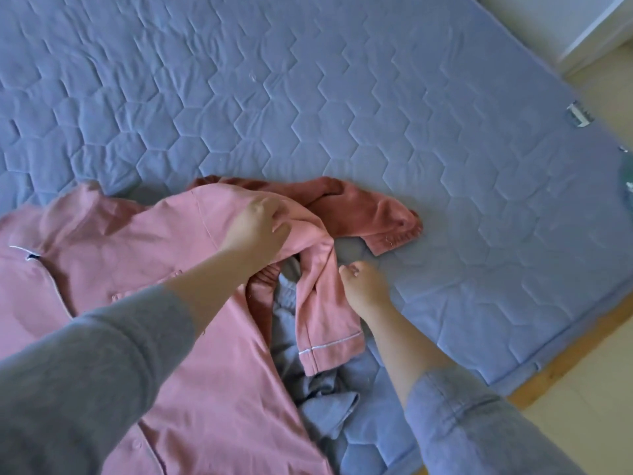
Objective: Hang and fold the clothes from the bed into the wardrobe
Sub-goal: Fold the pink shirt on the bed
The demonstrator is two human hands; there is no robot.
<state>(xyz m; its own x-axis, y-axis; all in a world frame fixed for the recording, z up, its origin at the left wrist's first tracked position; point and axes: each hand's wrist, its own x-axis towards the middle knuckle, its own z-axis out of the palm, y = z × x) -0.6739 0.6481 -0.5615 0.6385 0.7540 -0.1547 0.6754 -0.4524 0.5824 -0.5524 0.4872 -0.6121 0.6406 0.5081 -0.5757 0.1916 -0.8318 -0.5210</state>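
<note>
At six o'clock on the bed [342, 97], the left hand [255, 228] pinches the limp pink shirt [102, 255] at its shoulder seam (light, floppy, best lifted by both shoulders), the right hand [366, 286] loosely curled, empty, beside the sleeve [325, 313].

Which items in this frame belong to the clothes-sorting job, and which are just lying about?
Part of the job:
- pink pyjama shirt, left hand gripping its sleeve
- darker red garment
- grey-blue garment under the shirt
- right hand, beside the sleeve

Lying about:
- quilted blue bed cover
- small white clip-like object at the bed's edge
</note>
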